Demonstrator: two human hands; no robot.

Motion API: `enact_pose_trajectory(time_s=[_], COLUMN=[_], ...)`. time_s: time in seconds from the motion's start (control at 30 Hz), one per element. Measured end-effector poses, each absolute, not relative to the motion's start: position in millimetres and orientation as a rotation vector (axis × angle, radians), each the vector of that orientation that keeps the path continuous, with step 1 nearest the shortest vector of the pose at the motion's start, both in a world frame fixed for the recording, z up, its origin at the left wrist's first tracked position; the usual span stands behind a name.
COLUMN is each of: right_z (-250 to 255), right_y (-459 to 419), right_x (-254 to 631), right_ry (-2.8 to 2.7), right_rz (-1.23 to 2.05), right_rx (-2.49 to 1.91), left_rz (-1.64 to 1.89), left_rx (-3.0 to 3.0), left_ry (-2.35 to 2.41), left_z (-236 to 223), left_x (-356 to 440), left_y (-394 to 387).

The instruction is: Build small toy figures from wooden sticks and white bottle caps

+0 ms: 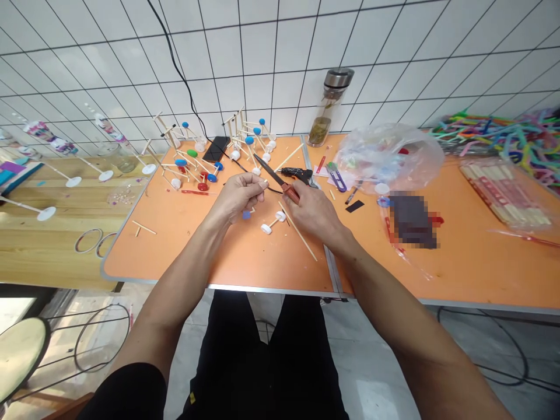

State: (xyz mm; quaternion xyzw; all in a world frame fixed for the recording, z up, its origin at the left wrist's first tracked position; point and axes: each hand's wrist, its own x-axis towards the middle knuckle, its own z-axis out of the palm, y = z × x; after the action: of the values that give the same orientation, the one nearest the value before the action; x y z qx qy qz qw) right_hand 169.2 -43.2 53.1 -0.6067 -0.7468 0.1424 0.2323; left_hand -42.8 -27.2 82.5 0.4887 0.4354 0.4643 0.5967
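Observation:
My right hand (pixel 311 211) is closed round the reddish handle of a knife (pixel 273 174); the dark blade points up and left toward my left hand. My left hand (pixel 240 195) pinches a small pale piece at its fingertips, right next to the blade. Below the hands on the orange table (pixel 184 239) lie a short stick with two white caps (pixel 273 221), a small blue cap (pixel 246 214) and a long wooden stick (pixel 298 230).
Stick-and-cap models (pixel 192 163) stand at the table's back, near a black phone (pixel 216 149) and a glue gun (pixel 297 173). A glass bottle (pixel 329 108), a clear plastic bag (pixel 387 154), scissors (pixel 336 177), chopstick packs (pixel 507 195) and coloured straws (pixel 503 134) lie to the right.

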Motion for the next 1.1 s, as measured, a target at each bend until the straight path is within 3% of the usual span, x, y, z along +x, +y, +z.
enact_pose_trajectory(time_s=[0.23,0.43,0.63,0.9,1.1], right_z=[53.7,66.7,68.6,71.3,83.1], right_y=[-34.2,-50.3,-56.8,-54.8,-55.6], right_x=[180.7,179.7,178.0,190.8,207.4], right_ry=[-1.958,-1.676,-1.377,-1.432,-1.924], right_rz=[0.608,1.619,2.109,2.211,1.934], right_rx=[-1.499,-0.952,-0.613,-0.490,-0.705], left_rz=[1.274,1.456,1.192,1.150,1.481], left_rx=[1.111,1.215,1.363,1.238,0.998], left_ry=[1.052,0.907,0.583,0.598,0.666], left_z=[84.0,77.2,70.8,68.7,80.5], left_x=[-51.6,-58.0,-53.5,-54.5,-75.9], left_y=[-21.6,-11.7,-15.7,-17.2,-1.4])
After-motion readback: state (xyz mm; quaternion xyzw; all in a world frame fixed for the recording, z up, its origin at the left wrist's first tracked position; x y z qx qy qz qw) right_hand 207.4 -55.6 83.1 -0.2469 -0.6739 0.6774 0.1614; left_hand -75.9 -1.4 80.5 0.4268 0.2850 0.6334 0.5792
